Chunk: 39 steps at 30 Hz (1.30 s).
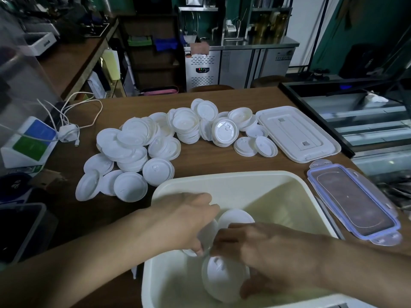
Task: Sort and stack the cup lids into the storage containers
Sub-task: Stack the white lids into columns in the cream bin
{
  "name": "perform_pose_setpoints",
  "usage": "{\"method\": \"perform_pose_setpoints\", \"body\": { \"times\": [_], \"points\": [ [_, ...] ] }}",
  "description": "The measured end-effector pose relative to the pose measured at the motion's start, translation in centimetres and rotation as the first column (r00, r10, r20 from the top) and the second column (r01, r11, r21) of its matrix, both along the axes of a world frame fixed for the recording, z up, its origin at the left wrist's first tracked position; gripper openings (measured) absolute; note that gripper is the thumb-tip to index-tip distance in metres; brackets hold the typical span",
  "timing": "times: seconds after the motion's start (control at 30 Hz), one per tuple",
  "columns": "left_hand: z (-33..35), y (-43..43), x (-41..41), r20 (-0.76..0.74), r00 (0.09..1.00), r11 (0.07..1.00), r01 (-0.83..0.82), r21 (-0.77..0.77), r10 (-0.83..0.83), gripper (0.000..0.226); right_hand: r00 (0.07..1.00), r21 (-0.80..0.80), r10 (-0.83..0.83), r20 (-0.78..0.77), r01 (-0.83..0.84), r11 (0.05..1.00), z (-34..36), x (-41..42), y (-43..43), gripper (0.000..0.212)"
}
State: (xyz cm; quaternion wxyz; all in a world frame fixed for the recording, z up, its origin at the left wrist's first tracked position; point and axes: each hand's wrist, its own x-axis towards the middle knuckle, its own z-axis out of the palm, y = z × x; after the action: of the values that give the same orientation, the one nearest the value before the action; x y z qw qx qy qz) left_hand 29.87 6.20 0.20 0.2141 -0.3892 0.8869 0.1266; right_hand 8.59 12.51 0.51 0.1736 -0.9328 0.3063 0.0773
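Inside the cream storage container (222, 178) on the near desk (211, 161), a stack of cup lids (220, 278) is clamped in the grip of the right hand (271, 252). A second lid (208, 234) is pinched in the grip of the left hand (184, 221) just beside it. Loose lids (155, 143) are heaped beyond the far rim, and a white box lid (298, 134) and a clear blue-rimmed lid (353, 201) are laid to the right.

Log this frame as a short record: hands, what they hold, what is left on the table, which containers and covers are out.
left hand: inside the cream bin, gripping a lid stack
right hand: inside the same bin, curled round a second lid stack
unsorted lids: a large heap on the wooden table, beyond the bin
covers: white cover and clear blue-edged cover, flat on the table, at the right
progress: most lids not yet in the bin
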Motion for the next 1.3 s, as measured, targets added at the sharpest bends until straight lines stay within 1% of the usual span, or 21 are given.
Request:
{"method": "perform_pose_setpoints", "body": {
  "times": [0.07,0.13,0.2,0.27,0.33,0.43,0.53,0.6,0.7,0.8,0.9,1.0,1.1,1.17,1.3],
  "points": [
    [-0.1,-0.2,0.2,0.001,1.000,1.000,-0.008,0.005,0.008,0.049,0.999,0.006,0.042,0.011,-0.042,0.999,-0.4,0.3,-0.2,0.059],
    [-0.1,-0.4,0.5,-0.010,1.000,1.000,-0.007,0.003,0.007,0.049,0.999,-0.026,0.030,-0.029,-0.031,0.999,-1.0,0.0,-0.4,0.055],
    [0.0,-0.6,0.9,-0.014,1.000,1.000,-0.002,-0.004,0.002,0.048,0.998,-0.043,0.062,-0.021,-0.063,0.997,-1.3,0.0,-0.5,0.049],
    [0.0,-0.8,1.1,-0.003,1.000,1.000,-0.002,-0.013,0.002,0.046,0.995,-0.010,0.103,-0.011,-0.103,0.995,-1.3,0.1,-0.6,0.041],
    [-0.1,-0.8,1.1,0.023,1.000,1.000,-0.002,-0.006,0.002,0.047,0.995,0.009,0.102,0.004,-0.102,0.995,-1.4,0.0,-0.8,0.037],
    [-0.2,-0.7,0.9,0.047,0.999,1.000,0.008,-0.005,-0.008,0.043,0.995,0.063,0.085,0.045,-0.088,0.994,-1.4,-0.5,-0.7,0.040],
    [-0.3,-0.7,1.1,0.051,0.998,0.999,0.023,-0.025,-0.022,0.041,0.996,0.067,0.078,0.031,-0.080,0.995,-1.5,-0.6,-0.6,0.042],
    [-0.6,-0.8,1.1,0.037,0.999,0.999,0.035,-0.026,-0.034,0.042,0.997,0.078,0.073,0.027,-0.075,0.994,-1.5,-0.6,-0.5,0.044],
    [-0.8,-0.9,1.2,-0.013,1.000,0.999,0.026,0.021,-0.025,0.044,0.997,0.085,0.075,0.032,-0.077,0.993,-1.5,-0.6,-0.5,0.045],
    [-0.6,-1.2,1.2,-0.031,0.999,0.999,0.026,0.033,-0.025,0.040,0.998,0.097,0.068,0.017,-0.069,0.993,-1.5,-0.6,-0.6,0.046],
    [-0.8,-1.4,1.0,-0.019,0.999,0.999,0.050,-0.007,-0.050,0.046,1.000,0.128,0.029,0.013,-0.030,0.991,-1.2,-0.6,-0.5,0.046],
    [-0.9,-1.4,0.7,-0.014,0.999,0.999,0.045,0.003,-0.045,0.053,0.999,0.136,0.030,0.016,-0.032,0.990,-1.1,-0.6,-0.4,0.045],
    [-0.8,-1.3,0.6,-0.012,0.998,0.998,0.056,0.005,-0.056,0.053,0.999,0.137,0.034,0.003,-0.034,0.990,-1.1,-0.7,-0.4,0.045],
    [-0.8,-1.2,0.6,-0.011,0.998,0.998,0.058,0.000,-0.058,0.053,0.999,0.146,0.029,0.024,-0.032,0.989,-0.9,-0.8,-0.5,0.044],
    [-0.8,-1.2,0.5,-0.021,0.999,0.999,0.048,0.003,-0.048,0.052,0.999,0.212,0.029,0.024,-0.034,0.977,-0.6,-0.7,-0.6,0.040]
  ]
}}
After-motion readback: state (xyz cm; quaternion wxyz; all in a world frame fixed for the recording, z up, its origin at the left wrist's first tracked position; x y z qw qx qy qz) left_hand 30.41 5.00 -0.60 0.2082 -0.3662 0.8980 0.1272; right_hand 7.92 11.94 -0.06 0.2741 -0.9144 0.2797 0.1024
